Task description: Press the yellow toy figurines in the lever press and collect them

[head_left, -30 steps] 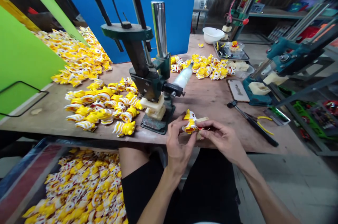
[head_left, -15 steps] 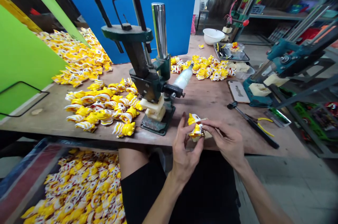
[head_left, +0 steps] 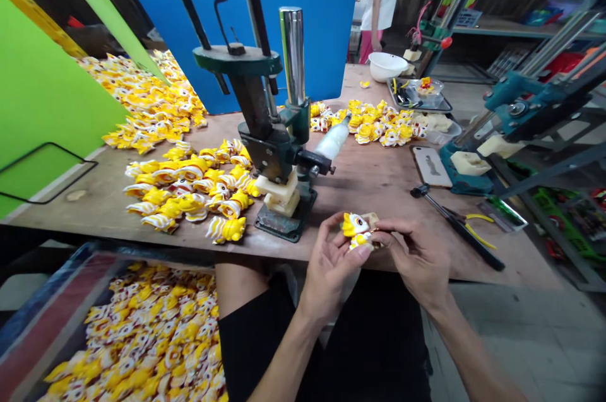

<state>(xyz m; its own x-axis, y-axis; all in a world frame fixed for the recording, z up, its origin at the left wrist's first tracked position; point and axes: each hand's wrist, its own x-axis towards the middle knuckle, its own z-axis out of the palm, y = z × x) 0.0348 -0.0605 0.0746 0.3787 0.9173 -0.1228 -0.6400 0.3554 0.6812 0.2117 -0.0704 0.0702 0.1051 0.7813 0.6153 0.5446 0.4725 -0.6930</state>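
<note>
The person wears black shorts [head_left: 374, 339], with 2 bare forearms [head_left: 279, 361].

- We can read no text, label, brand or number anywhere in this view.
- The small sign [head_left: 469, 18] on the back shelf is too small for us to make out.
- The dark mark on the pale flat plate [head_left: 430, 166] lying on the workbench is too blurred for us to read as lettering.
</note>
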